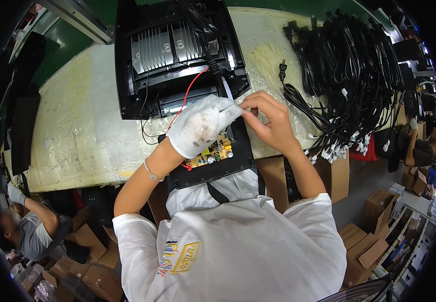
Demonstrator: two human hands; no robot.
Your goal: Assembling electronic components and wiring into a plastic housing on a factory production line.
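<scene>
Okay, table (77,126), housing (175,83) on it. Left hand (205,123), gloved, and right hand (272,123), bare, meet with tips together; whether they grip anything, can't tell. Likely best: brace the glove (190,138) clear of the board (212,158), leave white lead (227,88) and red wire (188,91) slack. Glove covers part of the board; lead's lower end unclear.

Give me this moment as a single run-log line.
left hand: white-gloved, over circuit board | right hand: bare, close against left hand | anything held: unclear | nearby: red wire, black cords
</scene>
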